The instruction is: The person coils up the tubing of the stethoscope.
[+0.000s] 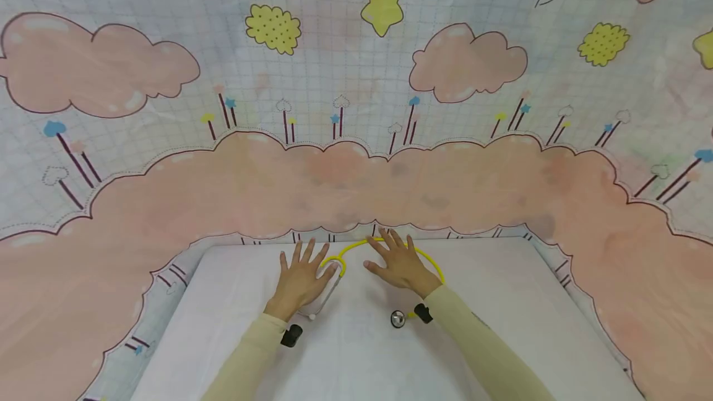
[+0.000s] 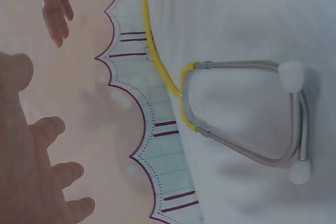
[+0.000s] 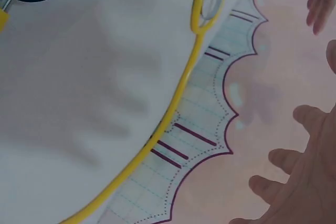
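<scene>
A stethoscope with yellow tubing point(image 1: 431, 260) lies on a white surface, its tube arching along the far edge. In the left wrist view its metal ear tubes point(image 2: 241, 65) end in white ear tips point(image 2: 291, 77). The round metal chest piece point(image 1: 398, 319) rests at the tube's other end, below my right wrist. Fingers spread, my left hand point(image 1: 301, 280) hovers over the headset side. My right hand point(image 1: 402, 265) is likewise spread above the arching tube and hides part of it. Both wrist views show the hands apart from the stethoscope, holding nothing.
The white table point(image 1: 356, 357) spans the lower middle. Around and behind it hangs or lies a printed cloth point(image 1: 356, 184) with pink clouds, yellow stars and small stick shapes. Black wrist cameras point(image 1: 291, 335) sit under both forearms.
</scene>
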Demonstrator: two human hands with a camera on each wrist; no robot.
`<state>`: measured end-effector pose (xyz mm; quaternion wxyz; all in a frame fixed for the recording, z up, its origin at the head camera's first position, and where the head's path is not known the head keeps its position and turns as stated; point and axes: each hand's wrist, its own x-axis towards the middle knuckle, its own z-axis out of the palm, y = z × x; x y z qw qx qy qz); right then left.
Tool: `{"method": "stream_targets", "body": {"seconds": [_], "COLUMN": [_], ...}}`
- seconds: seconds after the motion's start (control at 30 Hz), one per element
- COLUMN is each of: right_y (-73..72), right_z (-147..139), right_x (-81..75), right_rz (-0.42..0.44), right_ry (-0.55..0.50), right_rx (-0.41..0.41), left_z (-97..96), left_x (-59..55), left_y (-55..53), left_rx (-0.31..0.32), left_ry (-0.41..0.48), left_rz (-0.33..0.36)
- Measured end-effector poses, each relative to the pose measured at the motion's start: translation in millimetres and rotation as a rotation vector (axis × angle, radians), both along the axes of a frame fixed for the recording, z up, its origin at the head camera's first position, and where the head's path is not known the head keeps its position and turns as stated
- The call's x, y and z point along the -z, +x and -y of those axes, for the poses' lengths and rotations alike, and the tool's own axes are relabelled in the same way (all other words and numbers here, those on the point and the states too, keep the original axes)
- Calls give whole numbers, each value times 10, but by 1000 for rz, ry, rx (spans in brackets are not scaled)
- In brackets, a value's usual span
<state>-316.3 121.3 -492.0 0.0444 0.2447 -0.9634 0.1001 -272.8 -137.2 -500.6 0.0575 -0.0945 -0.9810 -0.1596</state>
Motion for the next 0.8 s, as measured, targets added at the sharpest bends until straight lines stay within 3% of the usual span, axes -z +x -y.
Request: {"method": "stream_targets", "body": {"seconds": [0.53,0.8], "right_y": [-265,-368], "right_z": [-40,12], "right_x": [270,380], "right_rz": [100,73], "right_ry": [-22,-42], "right_rx": [71,-4], "left_z": [82,27], "left_x": [229,413], "left_y": [-34,-50], "left_rx": [-56,-80], "left_ry": [33,57], "left_rz": [74,101]}}
